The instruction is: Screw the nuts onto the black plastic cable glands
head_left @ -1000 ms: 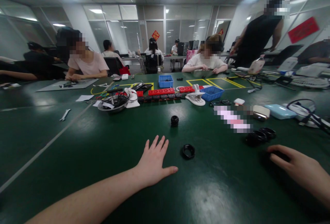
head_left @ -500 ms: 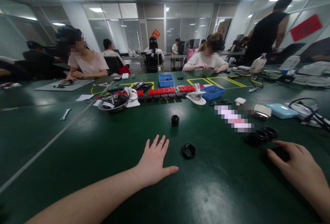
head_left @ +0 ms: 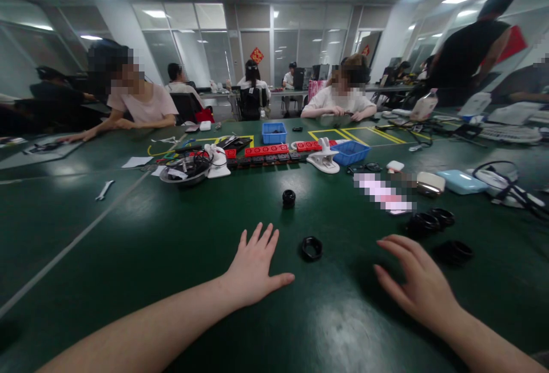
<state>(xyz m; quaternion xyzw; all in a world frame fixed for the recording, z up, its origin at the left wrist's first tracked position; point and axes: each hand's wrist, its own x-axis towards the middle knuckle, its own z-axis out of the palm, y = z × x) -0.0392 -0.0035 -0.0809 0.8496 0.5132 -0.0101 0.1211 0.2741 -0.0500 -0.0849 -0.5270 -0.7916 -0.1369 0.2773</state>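
Note:
My left hand [head_left: 256,266] lies on the green table with its fingers spread, holding nothing. Just right of its thumb is a black hexagonal ring nut [head_left: 311,248], apart from the hand. Beyond the fingertips stands a small black ribbed fitting [head_left: 289,198]. Over the table on the right is my right hand [head_left: 414,281], thumb and fingers apart with nothing between them. To its right a black threaded ring [head_left: 453,252] lies on its side. Behind that, more black threaded rings [head_left: 424,223] sit close together, partly overlapping in view.
Across the middle are a bowl of cables [head_left: 186,170], red power strips [head_left: 266,151], a white clip stand [head_left: 323,158] and blue bins [head_left: 350,153]. A wrench [head_left: 104,190] lies left. A phone-like blurred item [head_left: 381,193] and a light-blue case [head_left: 462,181] lie right. Several people sit or stand beyond.
My right hand has moved left, away from the black threaded ring, which now lies uncovered on the table. My left hand stays spread in place. A person across the table has reached further left.

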